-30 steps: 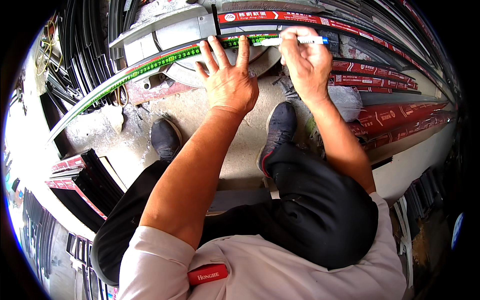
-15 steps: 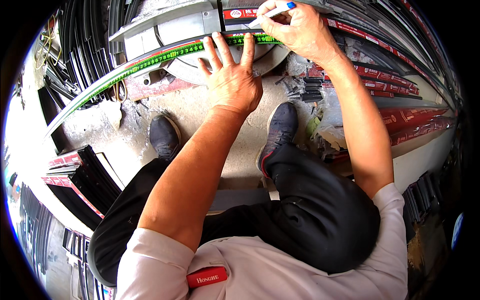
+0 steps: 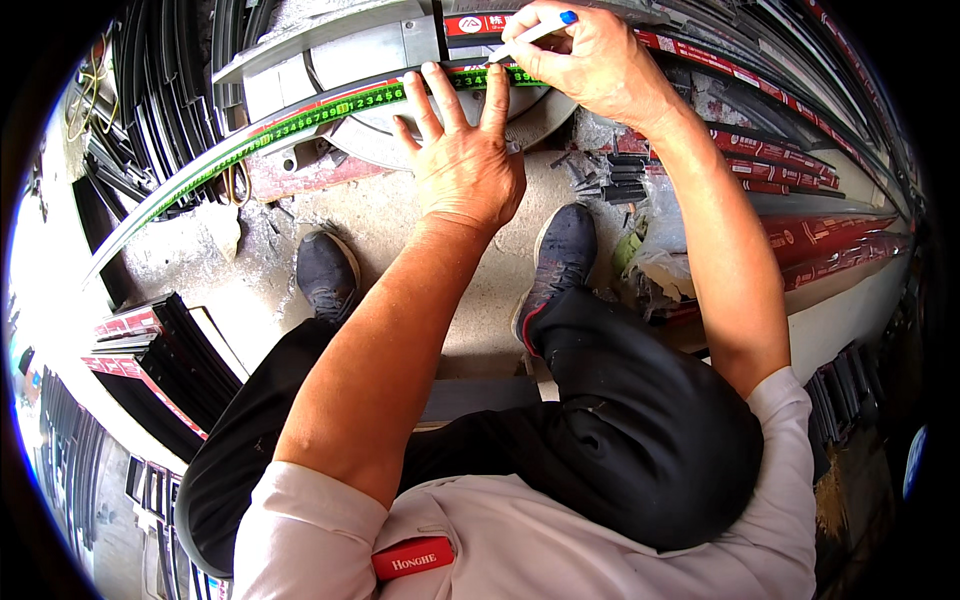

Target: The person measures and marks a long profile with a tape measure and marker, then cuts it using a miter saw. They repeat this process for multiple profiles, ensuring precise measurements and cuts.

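- Across the top of the view, the bright green tape measure blade runs in a bent line from the far left to beneath the hands, its dark numerals facing up.
- Along the blade's far edge lies a narrow dark profile strip with red film on it.
- On the blade, the left hand lies palm down, its visible fingers spread apart; three fingertips reach over the green band, and the thumb is mostly hidden.
- Just beside the left forefinger, the right hand has its thumb and fingers clamped on a slim white marker pen with a blue end. The pen slants down to the strip; whether its tip touches, I cannot tell.
- Under strip and blade sits a round grey metal plate, with a straight metal fence behind.
- To the left stands a thick bundle of long black strips.
- To the right are short black offcuts and, beyond them, red-wrapped profiles.
- Nearer the body, two dark shoes rest on the concrete floor.
- At the chest, a red packet pokes from a pale shirt.
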Tool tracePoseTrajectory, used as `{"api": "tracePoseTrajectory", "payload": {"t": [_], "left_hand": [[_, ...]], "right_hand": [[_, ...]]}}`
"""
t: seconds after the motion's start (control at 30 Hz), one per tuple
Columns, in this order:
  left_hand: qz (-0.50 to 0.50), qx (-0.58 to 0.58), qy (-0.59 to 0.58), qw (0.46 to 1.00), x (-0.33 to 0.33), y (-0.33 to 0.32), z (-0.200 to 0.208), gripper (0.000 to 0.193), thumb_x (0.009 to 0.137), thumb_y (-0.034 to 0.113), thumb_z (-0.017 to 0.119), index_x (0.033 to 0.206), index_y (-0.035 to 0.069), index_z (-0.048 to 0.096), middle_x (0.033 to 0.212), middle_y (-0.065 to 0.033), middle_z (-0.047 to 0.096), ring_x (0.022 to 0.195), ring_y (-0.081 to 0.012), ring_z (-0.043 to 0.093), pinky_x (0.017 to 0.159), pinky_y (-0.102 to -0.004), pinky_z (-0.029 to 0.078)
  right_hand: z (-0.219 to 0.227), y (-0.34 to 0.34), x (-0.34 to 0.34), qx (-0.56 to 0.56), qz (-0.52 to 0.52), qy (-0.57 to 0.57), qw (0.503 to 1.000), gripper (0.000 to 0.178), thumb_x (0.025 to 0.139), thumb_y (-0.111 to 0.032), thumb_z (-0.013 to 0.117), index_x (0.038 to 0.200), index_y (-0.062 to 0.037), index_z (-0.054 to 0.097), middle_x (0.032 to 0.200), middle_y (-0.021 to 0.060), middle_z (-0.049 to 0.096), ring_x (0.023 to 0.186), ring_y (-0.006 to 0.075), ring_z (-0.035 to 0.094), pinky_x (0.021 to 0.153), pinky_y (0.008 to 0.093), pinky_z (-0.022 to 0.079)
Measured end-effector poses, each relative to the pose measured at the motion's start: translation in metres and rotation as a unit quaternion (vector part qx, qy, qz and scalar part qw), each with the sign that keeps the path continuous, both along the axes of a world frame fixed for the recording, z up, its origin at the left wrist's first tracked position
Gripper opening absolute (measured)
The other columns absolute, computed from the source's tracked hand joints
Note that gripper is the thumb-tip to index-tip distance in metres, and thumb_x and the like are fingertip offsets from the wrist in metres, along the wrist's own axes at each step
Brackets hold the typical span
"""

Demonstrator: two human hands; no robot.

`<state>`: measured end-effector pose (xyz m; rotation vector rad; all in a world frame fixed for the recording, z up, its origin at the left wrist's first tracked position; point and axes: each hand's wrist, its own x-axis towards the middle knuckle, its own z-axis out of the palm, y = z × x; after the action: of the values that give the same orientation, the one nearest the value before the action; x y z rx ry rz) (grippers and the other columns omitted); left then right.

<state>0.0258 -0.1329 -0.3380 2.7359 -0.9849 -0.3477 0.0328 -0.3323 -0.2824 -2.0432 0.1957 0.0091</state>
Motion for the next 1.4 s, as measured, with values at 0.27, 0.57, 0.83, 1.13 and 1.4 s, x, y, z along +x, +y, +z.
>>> {"api": "tracePoseTrajectory", "payload": {"t": [0.27,0.57,0.83,1.13,1.4], "left_hand": [[-0.002,0.002,0.001,1.0,0.0,-0.0003,0.0003,0.096,0.088,0.035,0.07,0.17,0.032,0.019,0.166,-0.0401,0.015,0.155,-0.0593,0.013,0.116,-0.0758,0.022],[-0.004,0.009,-0.005,1.0,0.0,-0.0002,-0.0004,0.095,0.089,0.036,0.069,0.17,0.031,0.02,0.165,-0.0405,0.015,0.154,-0.0595,0.013,0.115,-0.0756,0.022],[-0.005,0.007,-0.004,1.0,-0.0001,-0.0004,0.0009,0.095,0.089,0.036,0.069,0.17,0.03,0.02,0.165,-0.0403,0.015,0.154,-0.0595,0.014,0.115,-0.0753,0.023],[-0.004,0.006,-0.008,1.0,-0.0001,-0.0003,-0.0013,0.095,0.089,0.036,0.07,0.17,0.03,0.02,0.165,-0.0399,0.016,0.154,-0.0591,0.015,0.115,-0.075,0.023],[-0.002,0.007,-0.006,1.0,-0.0005,-0.0004,-0.0003,0.094,0.089,0.035,0.07,0.169,0.03,0.021,0.165,-0.0396,0.015,0.154,-0.0593,0.014,0.115,-0.0753,0.023]], "right_hand": [[0.0018,0.0002,0.0001,0.008,0.001,0.018,1.0,0.013,0.094,-0.011,0.071,0.098,0.0007,0.073,0.09,0.0104,0.076,0.084,0.0162,0.071,0.077,0.0322,0.057],[-0.0006,-0.001,0.0006,0.003,0.017,0.0,1.0,0.012,0.094,-0.01,0.07,0.097,0.0008,0.073,0.089,0.0103,0.075,0.084,0.0166,0.071,0.078,0.032,0.057],[-0.0012,-0.0014,-0.0002,0.013,0.014,0.003,1.0,0.012,0.094,-0.011,0.07,0.098,0.0008,0.073,0.09,0.0104,0.076,0.084,0.0169,0.071,0.078,0.0319,0.057],[0.0007,-0.0016,0.0002,-0.003,0.019,0.003,1.0,0.013,0.095,-0.012,0.07,0.098,0.0004,0.073,0.091,0.0113,0.076,0.085,0.0188,0.072,0.079,0.0327,0.057],[0.0004,-0.0012,0.0003,-0.003,0.015,0.012,1.0,0.013,0.096,-0.012,0.069,0.099,0.0,0.073,0.091,0.0112,0.076,0.085,0.0191,0.072,0.079,0.033,0.057]]}}
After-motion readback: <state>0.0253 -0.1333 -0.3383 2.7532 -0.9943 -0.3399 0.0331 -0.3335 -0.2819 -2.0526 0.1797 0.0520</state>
